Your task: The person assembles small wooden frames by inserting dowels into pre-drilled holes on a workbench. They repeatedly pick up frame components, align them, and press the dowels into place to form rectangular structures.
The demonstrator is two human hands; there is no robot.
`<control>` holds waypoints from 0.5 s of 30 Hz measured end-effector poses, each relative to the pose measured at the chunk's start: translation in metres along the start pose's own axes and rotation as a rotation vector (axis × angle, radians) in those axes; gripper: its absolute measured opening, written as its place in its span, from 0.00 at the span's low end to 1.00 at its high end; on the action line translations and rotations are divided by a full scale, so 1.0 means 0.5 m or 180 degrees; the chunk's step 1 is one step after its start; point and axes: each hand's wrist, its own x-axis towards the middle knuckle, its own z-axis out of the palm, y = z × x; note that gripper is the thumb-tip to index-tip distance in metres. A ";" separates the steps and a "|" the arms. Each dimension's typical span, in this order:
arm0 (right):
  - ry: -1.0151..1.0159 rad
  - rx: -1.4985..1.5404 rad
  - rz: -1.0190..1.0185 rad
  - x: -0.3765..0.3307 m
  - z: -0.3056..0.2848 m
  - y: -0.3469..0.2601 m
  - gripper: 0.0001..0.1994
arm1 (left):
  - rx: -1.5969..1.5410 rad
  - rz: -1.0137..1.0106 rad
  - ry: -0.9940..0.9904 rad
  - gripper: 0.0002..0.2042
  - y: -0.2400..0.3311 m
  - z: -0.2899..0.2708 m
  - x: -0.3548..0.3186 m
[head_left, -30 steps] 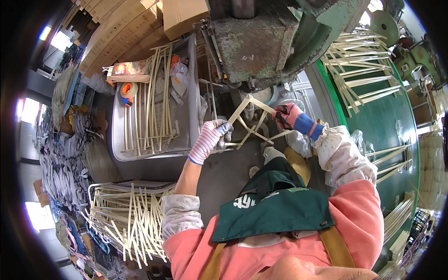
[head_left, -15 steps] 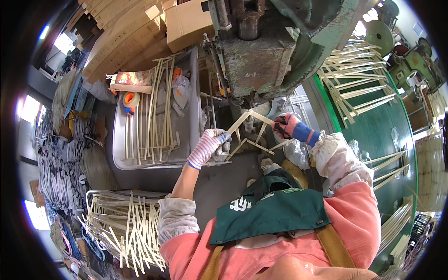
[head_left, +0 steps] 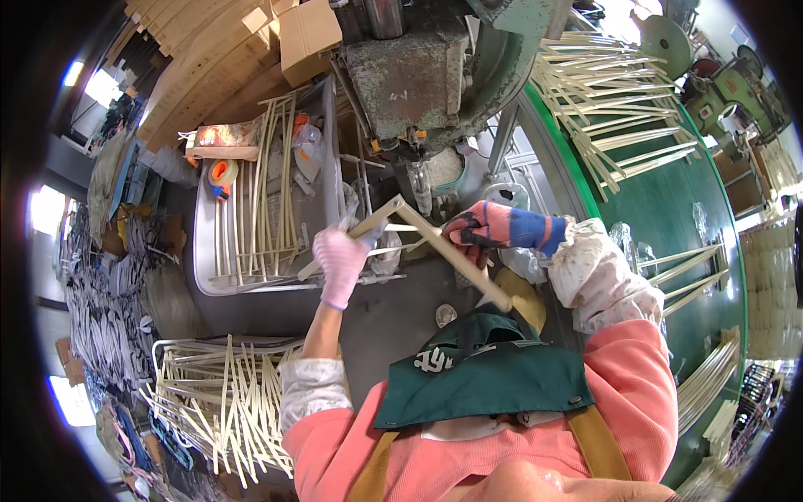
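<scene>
A set of pale flat strips point(head_left: 481, 280), hinged together into an angled frame, is in front of my chest. Its top joint points up toward the machine, with one long strip slanting down to the right. My left hand point(head_left: 340, 261), in a pink striped glove and slightly blurred, is closed round the left strip. My right hand point(head_left: 473, 231), in a pink and blue glove with dark fingertips, grips the strips on the right side. Its fingers partly hide the crossing pieces behind. The strips are below a worn green press point(head_left: 406, 92), apart from its tool.
To the left is a grey tray point(head_left: 201, 259) with long strips, a tape roll point(head_left: 222, 173) and plastic bags. A wire basket of strips point(head_left: 230, 402) stands nearer. On the right, a green table point(head_left: 652, 213) bears more strips. Cardboard boxes point(head_left: 309, 38) rise behind the tray.
My hands have brought the strip frame down and left, away from the press. The frame has turned, with its right strip now slanting toward my body. The view has shifted slightly.
</scene>
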 end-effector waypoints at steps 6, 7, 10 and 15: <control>0.0691 0.0563 0.1771 -0.081 -0.232 0.220 0.11 | -0.1436 -0.0282 0.0136 0.14 -0.089 -0.294 -0.118; 0.0689 0.0840 0.1852 -0.107 -0.252 0.292 0.09 | -0.1441 -0.0290 0.0494 0.15 -0.113 -0.359 -0.140; 0.0990 0.1107 0.1890 -0.145 -0.236 0.487 0.07 | -0.2476 -0.0105 0.1368 0.14 -0.205 -0.539 -0.207; 0.1138 0.2026 -0.0992 -0.009 -0.113 0.540 0.25 | -0.1805 -0.0534 0.2273 0.16 -0.375 -0.575 -0.375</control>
